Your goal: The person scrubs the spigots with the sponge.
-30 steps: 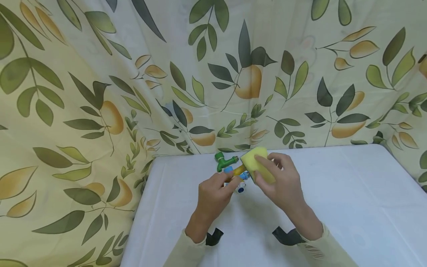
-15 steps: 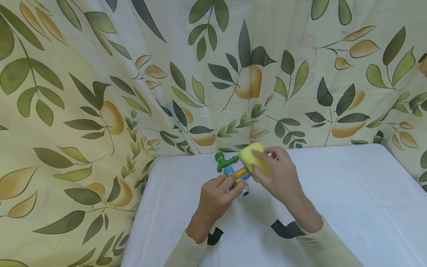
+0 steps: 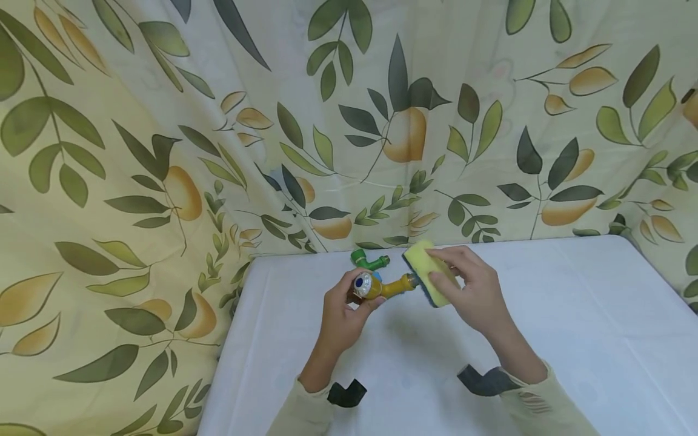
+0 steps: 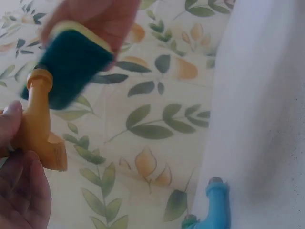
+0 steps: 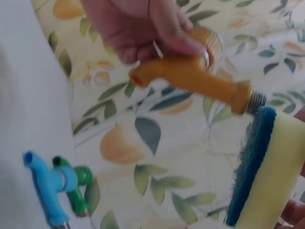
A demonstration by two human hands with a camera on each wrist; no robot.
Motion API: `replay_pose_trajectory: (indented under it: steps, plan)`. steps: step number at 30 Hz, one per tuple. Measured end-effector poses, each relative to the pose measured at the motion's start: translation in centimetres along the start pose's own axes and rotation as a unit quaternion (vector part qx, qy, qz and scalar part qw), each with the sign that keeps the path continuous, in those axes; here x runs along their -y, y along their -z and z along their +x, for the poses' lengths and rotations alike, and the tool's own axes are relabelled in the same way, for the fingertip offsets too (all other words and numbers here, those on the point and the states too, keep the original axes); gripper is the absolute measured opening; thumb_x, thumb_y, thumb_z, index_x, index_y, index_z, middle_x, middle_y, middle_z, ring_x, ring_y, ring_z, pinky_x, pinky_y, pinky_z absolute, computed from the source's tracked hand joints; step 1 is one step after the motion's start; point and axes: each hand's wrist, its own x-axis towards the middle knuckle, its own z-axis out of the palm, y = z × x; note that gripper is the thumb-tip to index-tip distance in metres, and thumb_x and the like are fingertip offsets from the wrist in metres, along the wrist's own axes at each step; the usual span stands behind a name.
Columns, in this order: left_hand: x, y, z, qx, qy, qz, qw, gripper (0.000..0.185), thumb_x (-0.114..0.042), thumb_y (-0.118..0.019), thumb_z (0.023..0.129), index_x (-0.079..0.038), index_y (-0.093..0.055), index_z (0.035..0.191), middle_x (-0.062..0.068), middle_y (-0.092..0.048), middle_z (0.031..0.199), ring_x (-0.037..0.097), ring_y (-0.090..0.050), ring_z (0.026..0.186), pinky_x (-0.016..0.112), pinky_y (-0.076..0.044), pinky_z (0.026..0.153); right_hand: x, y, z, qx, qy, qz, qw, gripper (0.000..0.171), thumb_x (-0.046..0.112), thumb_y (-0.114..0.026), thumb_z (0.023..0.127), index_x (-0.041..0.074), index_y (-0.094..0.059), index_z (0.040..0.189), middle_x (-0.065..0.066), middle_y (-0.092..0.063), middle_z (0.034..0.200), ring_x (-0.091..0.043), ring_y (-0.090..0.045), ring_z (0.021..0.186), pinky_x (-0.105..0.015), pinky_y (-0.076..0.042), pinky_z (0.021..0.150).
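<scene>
Nearest the camera, both cream sleeves come in from six o'clock over the white table (image 3: 545, 303), and the left hand (image 3: 340, 315) has its fingers curled round the valve end of the yellow tap (image 3: 382, 284), lifted clear of the cloth near the table's far edge. At about three o'clock from it, the right hand (image 3: 469, 290) pinches the sponge (image 3: 428, 269) between thumb and fingers, dark scouring face turned toward the tap's threaded end (image 5: 256, 99), the two just about touching. The tap looks like moulded plastic, so I'd judge it light and stiff, a bit slick on the smooth barrel; the fat valve body with its round silver-and-blue cap is the sensible place to hold, and that is where the fingers sit. The sponge should be soft and squashy, best gripped across its yellow foam sides (the blue-green scourer (image 5: 248, 167) is the rough working face). In looks: mustard-yellow body, short downturned spout (image 5: 143, 76), a collar before the grey thread. Further out, at twelve o'clock, a green tap (image 3: 365, 260) lies on the table, with a blue tap (image 5: 45, 188) against it in the right wrist view. Beyond everything hangs the leaf-and-fruit curtain (image 3: 163, 151).
</scene>
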Motion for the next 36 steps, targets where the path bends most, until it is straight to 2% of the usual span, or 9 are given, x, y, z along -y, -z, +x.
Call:
replay_pose_trajectory:
  steps: [3, 5, 9, 13, 17, 21, 25, 31, 36]
  plan:
    - [0.3, 0.0, 0.0, 0.004, 0.009, -0.010, 0.9999, 0.043, -0.014, -0.080, 0.089, -0.012, -0.061, 0.128, 0.007, -0.070, 0.114, 0.018, -0.065, 0.095, 0.027, -0.059, 0.072, -0.5, 0.1, 0.0, 0.017, -0.032, 0.024, 0.999, 0.037, 0.007, -0.073, 0.092, 0.012, -0.070, 0.128, -0.002, -0.065, 0.118, -0.005, -0.058, 0.095, -0.011, -0.053, 0.078]
    - [0.5, 0.0, 0.1, 0.003, 0.013, -0.015, 0.9998, 0.042, -0.014, -0.079, 0.089, -0.013, -0.061, 0.128, 0.007, -0.070, 0.114, 0.018, -0.065, 0.095, 0.027, -0.059, 0.072, -0.7, 0.0, -0.1, 0.027, -0.030, 0.039, 0.998, 0.037, 0.005, -0.073, 0.092, 0.010, -0.070, 0.128, -0.002, -0.065, 0.118, -0.006, -0.059, 0.096, -0.011, -0.053, 0.080]
    - [1.0, -0.1, 0.1, 0.002, 0.023, -0.019, 0.9995, 0.041, -0.014, -0.079, 0.090, -0.016, -0.062, 0.127, 0.005, -0.071, 0.114, 0.017, -0.065, 0.093, 0.028, -0.059, 0.071, -1.0, -0.2, -0.2, 0.019, -0.023, 0.020, 0.999, 0.036, 0.006, -0.074, 0.091, 0.011, -0.071, 0.126, -0.002, -0.065, 0.115, -0.005, -0.058, 0.093, -0.011, -0.052, 0.077]
    - [1.4, -0.3, 0.1, 0.015, 0.032, -0.016, 0.9993, 0.043, -0.017, -0.079, 0.090, -0.017, -0.062, 0.129, 0.005, -0.070, 0.113, 0.016, -0.064, 0.091, 0.028, -0.060, 0.071, -1.3, -0.3, -0.3, 0.029, -0.031, 0.042, 0.998, 0.034, 0.007, -0.074, 0.091, 0.010, -0.071, 0.125, -0.007, -0.066, 0.116, -0.006, -0.059, 0.095, -0.012, -0.053, 0.079]
    - [2.0, -0.5, 0.3, 0.030, 0.074, -0.017, 0.9966, 0.047, -0.021, -0.078, 0.092, -0.019, -0.059, 0.134, 0.006, -0.069, 0.115, 0.017, -0.064, 0.095, 0.027, -0.059, 0.073, -2.6, -0.2, -0.1, 0.043, -0.055, -0.022, 0.997, 0.033, 0.018, -0.076, 0.092, 0.013, -0.073, 0.125, -0.007, -0.067, 0.114, -0.010, -0.062, 0.093, -0.015, -0.055, 0.075]
    - [3.4, -1.4, 0.1, 0.059, 0.170, -0.005, 0.9837, 0.053, -0.022, -0.075, 0.094, -0.022, -0.051, 0.141, 0.007, -0.072, 0.112, 0.013, -0.067, 0.092, 0.025, -0.058, 0.072, -4.1, 0.2, -0.1, 0.040, -0.132, -0.053, 0.989, 0.036, 0.031, -0.071, 0.097, 0.016, -0.070, 0.130, -0.007, -0.066, 0.116, -0.019, -0.065, 0.095, -0.015, -0.055, 0.072]
    - [5.4, -3.2, -0.6, 0.090, 0.236, 0.061, 0.9655, 0.052, -0.025, -0.077, 0.093, -0.019, -0.051, 0.138, 0.010, -0.075, 0.105, 0.010, -0.067, 0.084, 0.023, -0.056, 0.067, -4.7, 0.6, -0.5, 0.040, -0.168, -0.041, 0.984, 0.042, 0.038, -0.066, 0.100, 0.016, -0.066, 0.135, -0.010, -0.065, 0.120, -0.025, -0.066, 0.101, -0.016, -0.056, 0.072]
    - [7.6, -5.4, -1.5, 0.084, 0.256, 0.153, 0.9508, 0.047, -0.029, -0.083, 0.087, -0.016, -0.065, 0.129, 0.005, -0.067, 0.105, 0.015, -0.058, 0.090, 0.026, -0.048, 0.069, -4.8, 0.8, -1.2, 0.043, -0.178, -0.047, 0.982, 0.042, 0.039, -0.067, 0.099, 0.017, -0.067, 0.134, -0.009, -0.066, 0.120, -0.015, -0.064, 0.096, -0.018, -0.056, 0.072]
    - [8.0, -6.1, -1.9, 0.077, 0.251, 0.178, 0.9484, 0.050, -0.029, -0.083, 0.086, -0.008, -0.069, 0.129, 0.001, -0.063, 0.092, 0.012, -0.054, 0.080, 0.024, -0.045, 0.063, -4.8, 0.9, -1.6, 0.047, -0.176, -0.046, 0.982, 0.040, 0.037, -0.067, 0.099, 0.017, -0.067, 0.134, -0.009, -0.066, 0.120, -0.006, -0.062, 0.091, -0.019, -0.057, 0.072]
